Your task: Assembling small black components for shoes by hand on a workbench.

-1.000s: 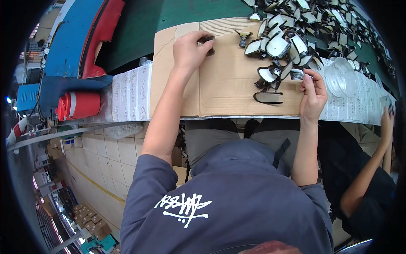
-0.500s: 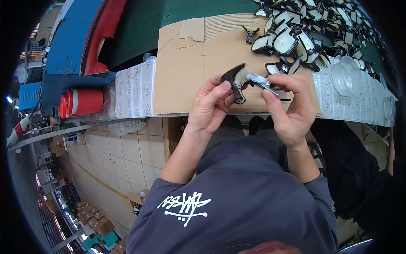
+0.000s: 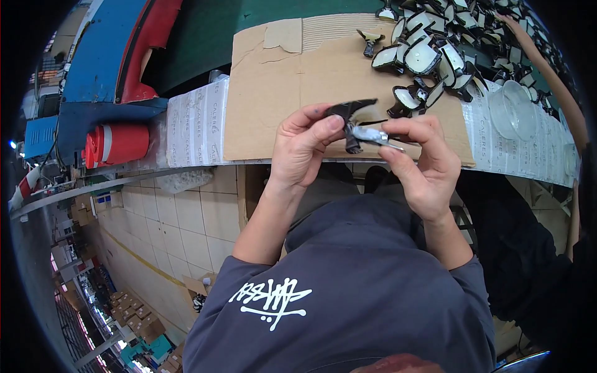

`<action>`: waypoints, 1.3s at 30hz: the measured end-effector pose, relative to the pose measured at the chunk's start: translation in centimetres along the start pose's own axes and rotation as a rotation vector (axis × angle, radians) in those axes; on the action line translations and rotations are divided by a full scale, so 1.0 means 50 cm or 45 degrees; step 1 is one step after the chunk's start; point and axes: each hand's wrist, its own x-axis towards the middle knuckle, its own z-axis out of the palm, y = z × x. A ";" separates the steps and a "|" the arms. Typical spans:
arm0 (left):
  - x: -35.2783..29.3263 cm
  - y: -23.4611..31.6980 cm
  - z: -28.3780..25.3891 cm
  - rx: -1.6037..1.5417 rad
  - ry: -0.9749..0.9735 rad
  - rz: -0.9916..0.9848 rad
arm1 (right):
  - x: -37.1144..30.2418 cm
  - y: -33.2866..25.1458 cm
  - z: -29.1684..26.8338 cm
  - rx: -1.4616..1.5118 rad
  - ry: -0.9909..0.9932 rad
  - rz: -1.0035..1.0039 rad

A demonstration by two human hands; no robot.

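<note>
My left hand (image 3: 300, 148) pinches a black shoe heel (image 3: 352, 115) between thumb and fingers, above the front edge of a cardboard sheet (image 3: 270, 93). Its curved cup has a pale inner face. In my right hand (image 3: 426, 166), thumb and fingertips grip a small silver metal tool (image 3: 368, 135) of a kind I cannot make out. The tool lies against the heel, or just in front of it; contact is hard to tell. Several similar black heels with cream faces (image 3: 421, 57) are heaped beyond my right hand, and one heel (image 3: 370, 42) stands apart to their left.
Another person's arm (image 3: 544, 71) reaches over the heap from the right. A clear plastic bowl (image 3: 512, 112) sits on the wrapped table edge at right. At left are a red container (image 3: 118, 145) and a blue machine frame (image 3: 102, 59) with a red cover.
My right hand has moved slightly left, bringing the tool to the heel. The heel has turned in my left hand. Another person's arm has come in over the heap.
</note>
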 end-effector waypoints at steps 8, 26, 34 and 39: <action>-0.005 0.005 0.000 0.009 0.091 -0.031 | 0.013 -0.020 -0.027 -0.053 0.165 -0.023; -0.038 -0.016 -0.002 0.283 0.124 0.035 | 0.032 0.007 -0.001 -0.412 0.146 -0.154; -0.038 -0.018 -0.002 0.159 0.162 -0.044 | 0.027 0.006 -0.005 -0.311 0.176 -0.083; -0.037 -0.022 -0.006 0.151 0.166 -0.041 | 0.016 -0.002 0.011 -0.339 0.026 -0.157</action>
